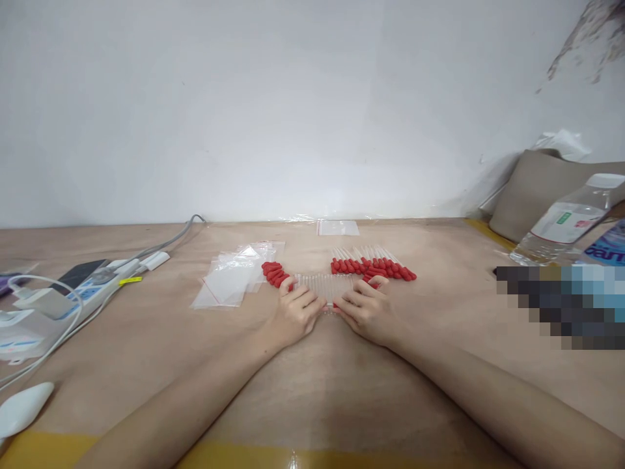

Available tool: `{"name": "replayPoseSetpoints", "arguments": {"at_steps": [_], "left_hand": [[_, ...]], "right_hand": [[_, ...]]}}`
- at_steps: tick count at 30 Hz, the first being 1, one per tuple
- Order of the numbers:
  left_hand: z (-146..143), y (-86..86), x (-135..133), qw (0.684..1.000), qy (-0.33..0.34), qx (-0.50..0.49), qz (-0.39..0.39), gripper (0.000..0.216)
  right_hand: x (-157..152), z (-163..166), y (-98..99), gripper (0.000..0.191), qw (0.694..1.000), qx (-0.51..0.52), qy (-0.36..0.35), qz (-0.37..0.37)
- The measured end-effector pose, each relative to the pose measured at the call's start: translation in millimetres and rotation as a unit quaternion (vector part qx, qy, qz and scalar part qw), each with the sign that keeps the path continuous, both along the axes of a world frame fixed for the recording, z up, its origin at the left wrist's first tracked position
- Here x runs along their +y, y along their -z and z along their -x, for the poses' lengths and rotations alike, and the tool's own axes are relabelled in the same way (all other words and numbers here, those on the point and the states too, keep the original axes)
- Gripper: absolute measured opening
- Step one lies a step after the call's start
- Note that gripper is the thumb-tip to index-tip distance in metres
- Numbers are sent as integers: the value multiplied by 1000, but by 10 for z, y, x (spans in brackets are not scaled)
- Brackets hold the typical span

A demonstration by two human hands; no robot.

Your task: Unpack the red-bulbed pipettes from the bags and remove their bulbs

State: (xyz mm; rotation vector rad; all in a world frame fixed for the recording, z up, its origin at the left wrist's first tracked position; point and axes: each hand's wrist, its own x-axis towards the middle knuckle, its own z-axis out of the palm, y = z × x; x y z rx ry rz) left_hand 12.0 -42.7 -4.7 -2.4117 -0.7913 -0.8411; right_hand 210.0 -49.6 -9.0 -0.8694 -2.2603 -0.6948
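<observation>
A row of clear droppers with red rubber bulbs (325, 285) lies flat on the brown table between my hands. My left hand (297, 311) has its fingers curled against the left end of the row, by several red bulbs (273, 271). My right hand (367, 309) presses its curled fingers against the right end. A second batch of red-bulbed droppers (374, 264) lies just behind my right hand. A loose heap of small clear zip bags (234, 277) sits to the left of my left hand.
One more clear bag (337, 227) lies near the wall. A power strip with plugs and cables (88, 290) is at the left, a white object (22, 407) at the near left. A water bottle (566, 221) and a cardboard box (541, 192) stand at the right.
</observation>
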Motion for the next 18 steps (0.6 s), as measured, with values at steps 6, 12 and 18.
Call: {"name": "replayPoseSetpoints", "arguments": {"at_steps": [6, 12, 18], "left_hand": [[7, -2, -40, 998, 13, -23, 51, 14], [10, -30, -47, 997, 14, -12, 75, 19], [22, -35, -71, 997, 10, -7, 75, 18]], "right_hand": [[-23, -51, 18, 12, 997, -11, -9, -79], [-31, -104, 2, 14, 989, -12, -29, -142], [-80, -107, -42, 15, 981, -9, -46, -188]]}}
